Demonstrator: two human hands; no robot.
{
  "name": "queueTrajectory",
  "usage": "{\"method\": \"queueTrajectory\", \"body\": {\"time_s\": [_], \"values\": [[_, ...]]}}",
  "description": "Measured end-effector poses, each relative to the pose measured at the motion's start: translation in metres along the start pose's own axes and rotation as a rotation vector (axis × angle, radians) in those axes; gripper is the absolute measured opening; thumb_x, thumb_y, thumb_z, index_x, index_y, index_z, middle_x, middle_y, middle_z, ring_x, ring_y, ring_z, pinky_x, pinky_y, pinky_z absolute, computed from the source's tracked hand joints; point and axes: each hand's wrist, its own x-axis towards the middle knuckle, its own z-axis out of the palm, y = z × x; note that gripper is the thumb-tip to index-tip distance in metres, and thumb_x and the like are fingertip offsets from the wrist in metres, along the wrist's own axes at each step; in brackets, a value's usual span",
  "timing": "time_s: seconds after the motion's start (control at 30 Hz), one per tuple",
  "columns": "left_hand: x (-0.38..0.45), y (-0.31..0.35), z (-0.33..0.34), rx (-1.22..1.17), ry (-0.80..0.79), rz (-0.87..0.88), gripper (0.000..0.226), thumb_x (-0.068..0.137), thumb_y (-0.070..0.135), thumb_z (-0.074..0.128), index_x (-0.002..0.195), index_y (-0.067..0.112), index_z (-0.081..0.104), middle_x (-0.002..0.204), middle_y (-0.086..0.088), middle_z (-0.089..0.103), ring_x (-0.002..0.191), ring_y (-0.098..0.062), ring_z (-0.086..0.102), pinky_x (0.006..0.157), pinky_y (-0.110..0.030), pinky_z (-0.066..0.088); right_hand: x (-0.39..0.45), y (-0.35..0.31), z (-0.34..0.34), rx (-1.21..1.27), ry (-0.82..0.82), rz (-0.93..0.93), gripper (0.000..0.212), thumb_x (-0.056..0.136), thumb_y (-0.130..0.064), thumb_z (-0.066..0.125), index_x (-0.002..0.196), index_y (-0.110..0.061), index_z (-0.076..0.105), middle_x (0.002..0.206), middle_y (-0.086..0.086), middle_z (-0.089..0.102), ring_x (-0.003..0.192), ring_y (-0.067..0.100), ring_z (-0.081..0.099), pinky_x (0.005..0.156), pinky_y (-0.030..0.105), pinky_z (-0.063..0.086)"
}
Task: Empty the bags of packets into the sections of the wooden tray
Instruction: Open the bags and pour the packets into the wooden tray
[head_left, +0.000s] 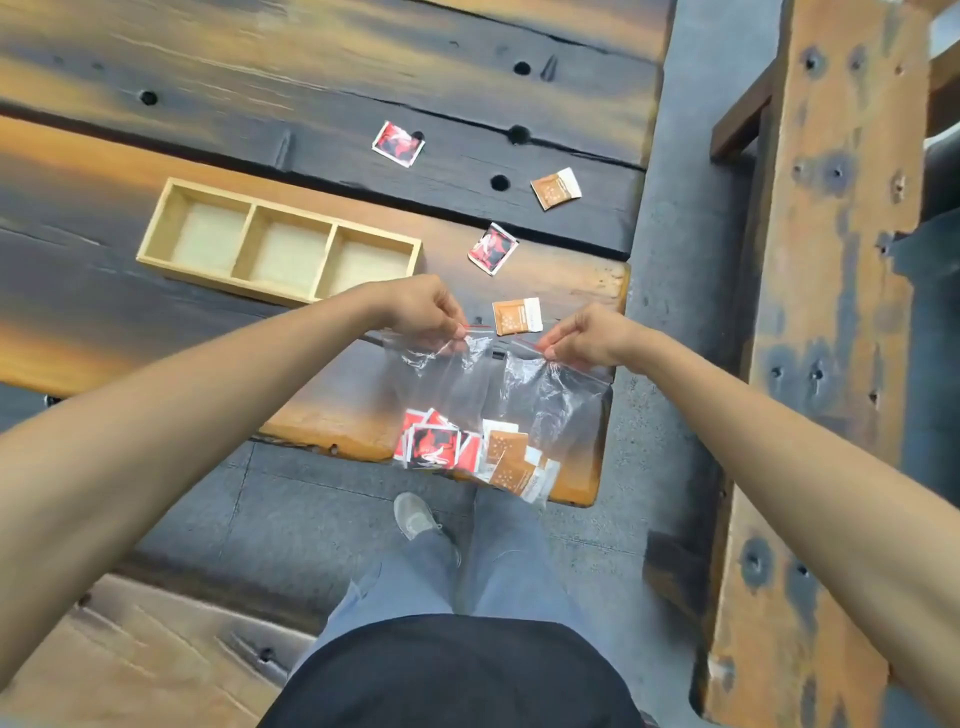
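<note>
Over a scorched plank table (208, 322), my left hand (421, 312) and right hand (587, 338) each pinch the top edge of a clear bag (467, 384); red packets (434, 444) and brown packets (511, 457) sag at its bottom; the tray (156, 234) lies just beyond my left hand, sections bare; four loose packets (492, 248) lie scattered beside it.
</note>
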Motion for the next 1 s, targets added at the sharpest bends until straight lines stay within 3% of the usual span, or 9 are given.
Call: {"method": "queueTrajectory", "body": {"time_s": [0.13,0.23,0.37,0.47,0.53,0.6,0.77,0.87,1.0], "values": [[0.029,0.006,-0.007,0.046,-0.025,-0.031,0.019,0.098,0.015,0.064,0.089,0.008,0.079,0.075,-0.009,0.075,0.058,-0.014,0.06,0.061,-0.029,0.052,0.028,0.004,-0.009,-0.021,-0.03,-0.021,0.016,0.09,-0.009,0.074,0.106,-0.009,0.079,0.077,-0.01,0.07,0.057,-0.006,0.061,0.056,0.006,0.044],[0.046,0.007,-0.008,0.045,-0.033,-0.064,0.02,0.099,0.014,0.063,0.086,0.004,0.075,0.068,-0.013,0.062,0.052,-0.02,0.051,0.049,-0.026,0.042,0.041,0.007,-0.015,-0.047,-0.036,-0.031,0.015,0.09,-0.015,0.077,0.104,-0.016,0.08,0.079,-0.013,0.071,0.07,-0.001,0.058,0.067,0.014,0.044],[0.059,0.014,-0.01,0.064,-0.02,-0.079,0.017,0.099,0.01,0.061,0.096,0.0,0.074,0.052,-0.004,0.055,0.034,-0.01,0.044,0.034,-0.014,0.033,0.051,0.014,-0.021,-0.001,-0.038,-0.021,0.014,0.091,-0.01,0.074,0.105,-0.01,0.078,0.055,-0.018,0.068,0.041,-0.011,0.053,0.043,0.004,0.039],[0.064,0.018,-0.011,0.086,-0.02,-0.072,0.016,0.099,0.009,0.06,0.096,0.002,0.074,0.046,0.007,0.056,0.031,-0.002,0.045,0.032,-0.012,0.033,0.054,0.017,-0.022,0.007,-0.059,-0.022,0.016,0.091,-0.012,0.075,0.106,-0.01,0.078,0.082,-0.004,0.076,0.058,-0.007,0.064,0.061,0.012,0.055],[0.069,0.019,-0.011,0.096,-0.02,-0.065,0.014,0.098,0.011,0.063,0.094,0.006,0.075,0.062,0.001,0.064,0.047,-0.004,0.055,0.039,-0.014,0.043,0.056,0.019,-0.022,0.024,-0.067,-0.019,0.014,0.09,-0.015,0.076,0.103,-0.015,0.079,0.1,0.003,0.078,0.093,0.016,0.073,0.092,0.032,0.059],[0.074,0.017,-0.01,0.093,-0.021,-0.064,0.012,0.098,0.012,0.064,0.095,0.008,0.076,0.073,-0.002,0.068,0.062,-0.009,0.059,0.05,-0.015,0.051,0.056,0.02,-0.024,0.041,-0.07,-0.017,0.012,0.089,-0.016,0.077,0.1,-0.018,0.079,0.104,0.005,0.078,0.101,0.029,0.071,0.1,0.038,0.055],[0.07,0.021,-0.008,0.097,-0.009,-0.039,0.017,0.097,0.014,0.065,0.106,0.004,0.076,0.079,0.0,0.072,0.067,-0.01,0.062,0.066,-0.025,0.055,0.052,0.025,-0.029,0.166,-0.055,-0.001,0.02,0.089,-0.007,0.076,0.109,-0.006,0.074,0.105,0.012,0.078,0.09,0.02,0.065,0.098,0.048,0.054],[0.065,0.025,-0.009,0.163,0.083,0.042,0.02,0.097,0.021,0.065,0.106,0.007,0.077,0.095,-0.009,0.077,0.081,-0.019,0.068,0.082,-0.037,0.058,0.043,0.031,-0.036,0.235,-0.006,-0.006,0.021,0.093,-0.013,0.073,0.114,-0.008,0.072,0.099,0.003,0.078,0.096,0.017,0.071,0.091,0.04,0.057],[0.051,0.043,-0.004,0.247,0.298,0.161,0.024,0.093,0.038,0.062,0.109,0.024,0.075,0.094,0.003,0.074,0.094,-0.018,0.067,0.085,-0.029,0.05,0.028,0.047,-0.038,0.313,0.152,-0.044,0.023,0.096,-0.02,0.069,0.117,-0.011,0.072,0.111,0.009,0.076,0.102,0.019,0.071,0.082,0.03,0.056]]}}
